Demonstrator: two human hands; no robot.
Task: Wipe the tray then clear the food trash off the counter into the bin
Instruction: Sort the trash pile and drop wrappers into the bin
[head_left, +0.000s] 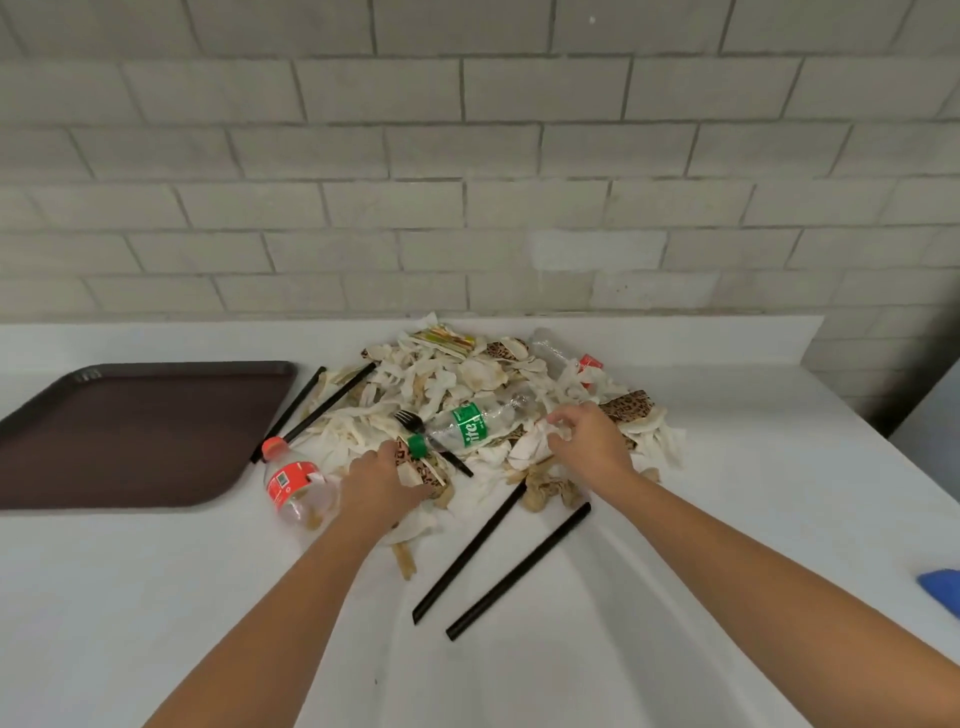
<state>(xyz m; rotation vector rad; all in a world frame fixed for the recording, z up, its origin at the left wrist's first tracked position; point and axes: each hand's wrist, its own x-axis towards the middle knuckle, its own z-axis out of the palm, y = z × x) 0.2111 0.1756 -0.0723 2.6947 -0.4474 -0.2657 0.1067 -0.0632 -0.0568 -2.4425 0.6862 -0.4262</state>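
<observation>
Both arms are stretched out from the near edge, forearms bare, reaching across the white counter (156, 597) into the trash pile (467, 374) that sits mid-counter against the brick wall. The hands are apart, with a green-label bottle (467, 426) lying on its side between and just beyond them.

The left hand (384, 483) is palm down on the near left edge of the heap, its fingers bent onto a leopard-print wrapper (418, 470). Whether they actually clamp it, I cannot tell from here. The right hand (587, 436) is further in, knuckles up and fingers curled, pinching a crumpled white napkin (532, 444).

A black fork (410, 421) rests across the green-label bottle's neck. Just left of the left wrist lies a red-label bottle (291, 488), red cap pointing far. Two black straws (488, 551) lie side by side on the counter, near of the pile, between the forearms, and two more poke out at the pile's far left.

The brown tray (130, 431) lies flat on the left of the counter, well apart from both hands. A blue cloth (943, 590) peeks in at the right edge.
</observation>
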